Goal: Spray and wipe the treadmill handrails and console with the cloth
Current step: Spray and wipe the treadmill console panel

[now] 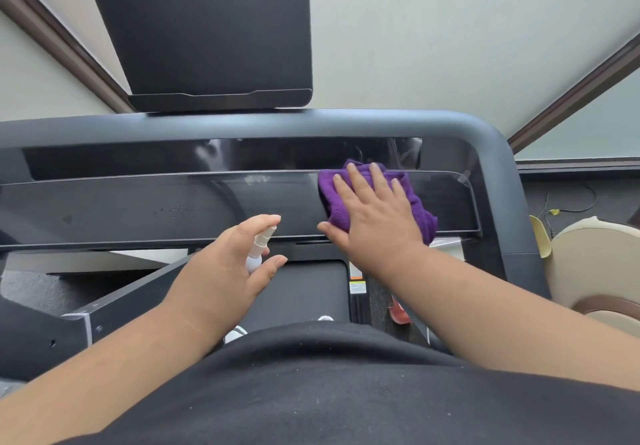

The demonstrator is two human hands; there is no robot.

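1. Console panel [138,202]: a glossy black strip is seen running across the view, its long axis left to right. Dried specks are visible on its left part, so that stretch is judged not yet wiped.
2. Left hand [221,268]: a small white spray bottle [258,249] is gripped, fingers and thumb curled round its body. The bottle's long axis is tilted up and to the right, and the nozzle is pointed toward the panel's middle.
3. Screen [201,29]: a dark upright display is mounted above the console; no sign of wiping can be told on it.
4. Right hand [377,212]: the fingers are held straight and spread, and a folded purple cloth [419,209] is pressed flat against the panel's right part. The two hands are held apart.
5. Handrail frame [495,153]: the grey bar is curved round the right corner. Whether it has been cleaned cannot be told; the task is judged to be in its middle, with the left panel and the rails probably left.
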